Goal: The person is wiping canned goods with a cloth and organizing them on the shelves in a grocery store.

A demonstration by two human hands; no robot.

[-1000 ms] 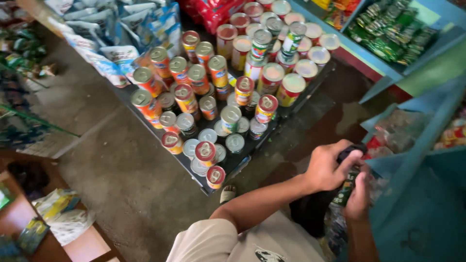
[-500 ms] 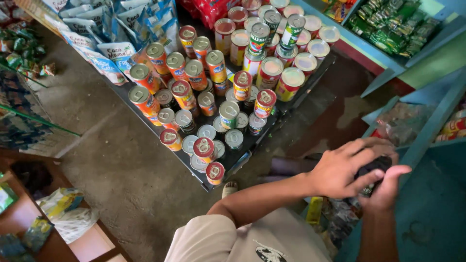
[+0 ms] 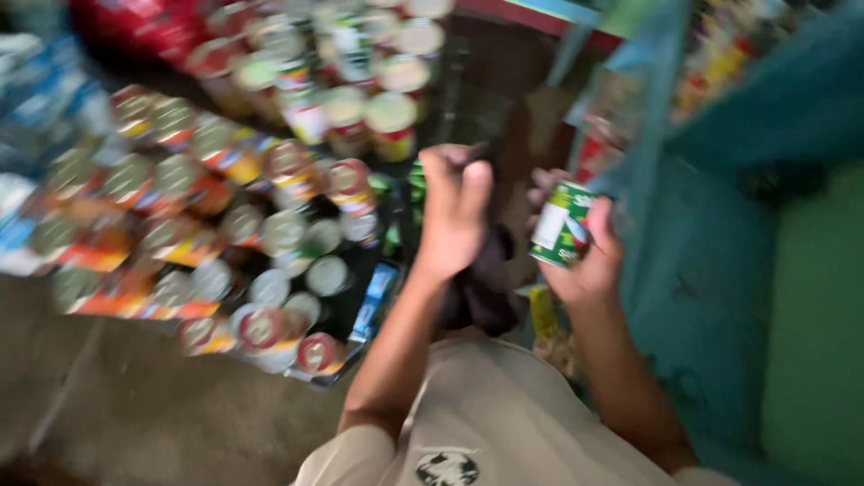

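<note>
- The view is motion-blurred; fine detail is not readable.
- The right hand (image 3: 585,261) holds a green can (image 3: 562,223) with a white panel on its label. The grip is clamped on the can: fingers wrap its far side and the palm sits below it.
- The green can is held in the air, tilted slightly, to the right of the left hand and just in front of a teal shelf frame (image 3: 657,135).
- The left hand (image 3: 453,216) is raised beside the can, the two hands near each other but not touching. Its fingers are curled together; a dark cloth (image 3: 481,283) hangs under the palm. Whether the grip closes on the cloth cannot be told.
- To the left, on a dark tray (image 3: 364,310) low on the floor (image 3: 135,414), stand many upright tins (image 3: 270,234) with silver lids and red, orange and green labels, packed side by side.
- Red packets (image 3: 135,27) lie at the top left, behind the tins.
- The person's beige shirt (image 3: 504,423) fills the lower centre.
</note>
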